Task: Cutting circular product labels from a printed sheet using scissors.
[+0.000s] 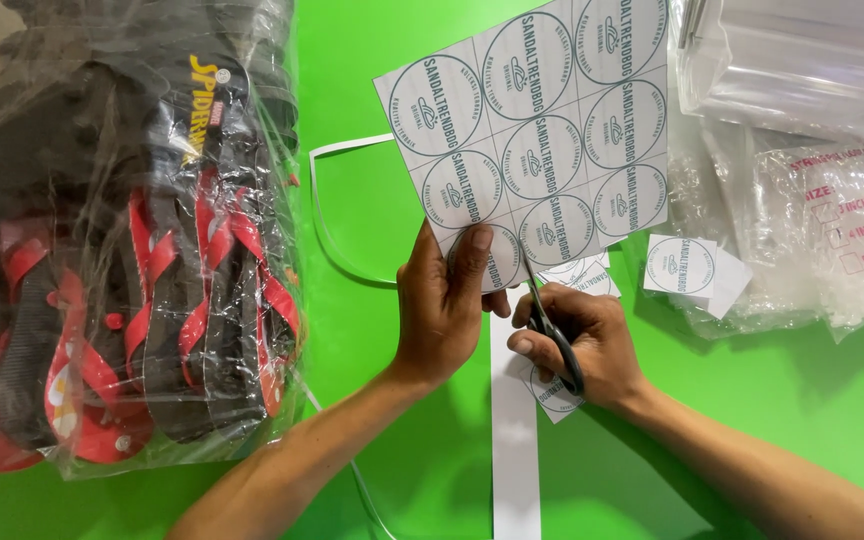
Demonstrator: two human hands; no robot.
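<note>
Head view, looking down: a white sticker sheet (542, 130) printed with rows of round dark-green ring labels is held up, tilted, over the middle of the green worktop (812, 400). Its lower edge is uneven where labels have been cut away. The left hand (444, 305) has its grip clenched on the sheet's bottom corner, thumb on the printed face, fingers behind. The right hand (587, 340) has its grip closed through the black handles of a pair of scissors (542, 310), whose blades point up into the sheet's lower edge along a line between two labels; whether the blades are parted or shut is hard to tell, as the fingers hide most of them.

Just under the hands lie cut square labels (577, 275), one partly beneath the right palm, and another (682, 265) sits to the right. A long white paper strip (515, 450) runs from below the hands to the worktop's near edge, and a thin curled offcut (337, 215) lies left of the sheet. Clear plastic bags (822, 230) pile up toward the far right corner. Along the left edge sits a large clear bag of black-and-red sandals (122, 250).
</note>
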